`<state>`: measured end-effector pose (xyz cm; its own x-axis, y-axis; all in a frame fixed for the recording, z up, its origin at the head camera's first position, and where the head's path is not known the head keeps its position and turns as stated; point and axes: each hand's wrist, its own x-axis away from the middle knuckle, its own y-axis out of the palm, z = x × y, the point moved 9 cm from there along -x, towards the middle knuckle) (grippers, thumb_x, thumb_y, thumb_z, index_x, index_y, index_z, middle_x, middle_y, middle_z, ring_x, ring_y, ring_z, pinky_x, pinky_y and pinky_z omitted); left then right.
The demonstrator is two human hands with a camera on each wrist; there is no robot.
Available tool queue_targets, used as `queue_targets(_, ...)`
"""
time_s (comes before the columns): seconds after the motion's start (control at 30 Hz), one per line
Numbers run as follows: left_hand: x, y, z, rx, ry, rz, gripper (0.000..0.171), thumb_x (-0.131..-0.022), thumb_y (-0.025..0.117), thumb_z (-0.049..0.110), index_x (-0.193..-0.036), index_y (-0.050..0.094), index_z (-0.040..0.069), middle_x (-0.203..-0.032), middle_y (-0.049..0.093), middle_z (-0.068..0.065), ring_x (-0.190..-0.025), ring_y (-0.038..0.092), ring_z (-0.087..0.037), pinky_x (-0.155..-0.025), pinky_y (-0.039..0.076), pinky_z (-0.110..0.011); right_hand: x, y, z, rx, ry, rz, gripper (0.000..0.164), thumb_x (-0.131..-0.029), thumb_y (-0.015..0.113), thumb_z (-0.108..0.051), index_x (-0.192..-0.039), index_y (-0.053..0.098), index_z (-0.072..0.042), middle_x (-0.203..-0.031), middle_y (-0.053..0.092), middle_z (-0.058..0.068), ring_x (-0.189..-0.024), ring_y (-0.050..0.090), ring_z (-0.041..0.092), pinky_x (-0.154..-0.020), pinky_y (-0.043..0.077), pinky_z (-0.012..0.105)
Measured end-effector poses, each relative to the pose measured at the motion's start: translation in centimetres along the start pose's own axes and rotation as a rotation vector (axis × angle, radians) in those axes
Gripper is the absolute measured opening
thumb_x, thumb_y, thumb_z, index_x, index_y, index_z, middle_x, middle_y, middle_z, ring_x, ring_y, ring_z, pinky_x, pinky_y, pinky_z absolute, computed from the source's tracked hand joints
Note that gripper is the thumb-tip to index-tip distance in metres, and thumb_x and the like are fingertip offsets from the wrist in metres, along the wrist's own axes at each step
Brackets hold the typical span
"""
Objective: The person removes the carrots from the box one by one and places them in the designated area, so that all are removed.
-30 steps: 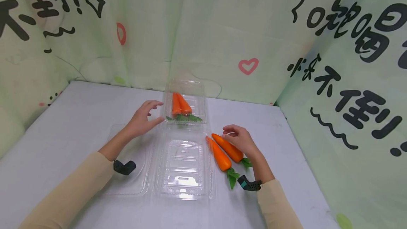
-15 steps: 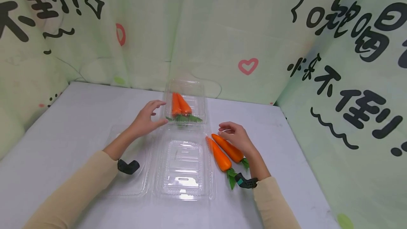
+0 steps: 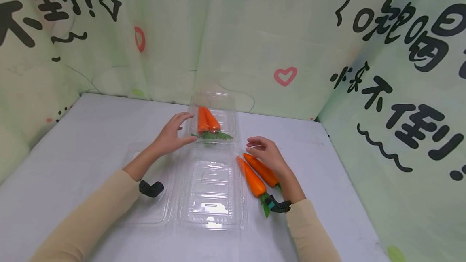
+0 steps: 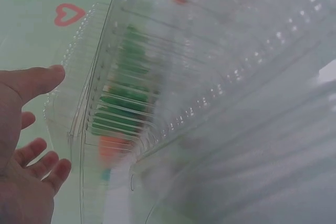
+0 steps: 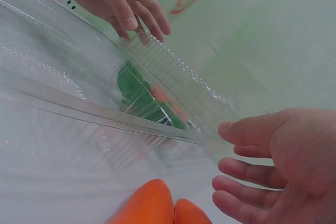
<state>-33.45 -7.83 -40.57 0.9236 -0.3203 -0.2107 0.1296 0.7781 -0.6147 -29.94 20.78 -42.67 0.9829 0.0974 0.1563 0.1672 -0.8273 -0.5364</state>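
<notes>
My left hand [image 3: 169, 136] is at the left side of a clear plastic clamshell box [image 3: 228, 116], thumb and fingers spread and fingertips right at its edge. Inside that box lie two orange carrots [image 3: 208, 119] with green leaves toward me. Over the tips of two loose carrots [image 3: 255, 179] hovers my right hand [image 3: 265, 151], fingers loosely bent and nothing in them. The right wrist view shows this hand [image 5: 278, 166] beside the box, its thumb near the rim [image 5: 212, 95]. From the left wrist, the leaves [image 4: 126, 98] show through the ribbed plastic wall.
In front of the carrot box lies a clear plastic tray part [image 3: 211, 191] with a ribbed base. Another clear plastic piece [image 3: 145, 213] lies to its left, partly under my left forearm. A printed curtain [image 3: 240, 43] stands behind the white table [image 3: 302, 136].
My left hand has moved right, closer to the box with carrots. The right hand has shifted left and slightly away from me, past the loose carrots' tips. The carrots have stayed put.
</notes>
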Motion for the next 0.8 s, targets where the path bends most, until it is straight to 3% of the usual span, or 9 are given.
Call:
queue_targets(0.5,-0.5,0.4,0.0,-0.005,-0.015,-0.014,0.073,-0.083,0.075,0.023,-0.146,0.039,0.012,-0.154,0.031,-0.014,-0.141,0.033,-0.032,-0.103,0.046,-0.049,-1.4,1.3,-0.5,-0.061,0.007,-0.033,0.047,-0.094,0.062,-0.020,-0.137,0.050,-0.009,-0.126,0.059,0.013,-0.110,0.062,0.031,-0.094,0.054,0.041)
queue_targets(0.8,-0.8,0.8,-0.3,0.016,-0.042,-0.021,0.075,-0.082,0.076,0.020,-0.147,0.038,0.012,-0.156,0.028,-0.015,-0.141,0.032,-0.034,-0.102,0.046,-0.049,-2.1,1.8,-0.3,-0.054,0.020,-0.029,0.048,-0.093,0.064,-0.020,-0.137,0.050,-0.009,-0.127,0.059,0.012,-0.109,0.060,0.028,-0.095,0.053,0.040)
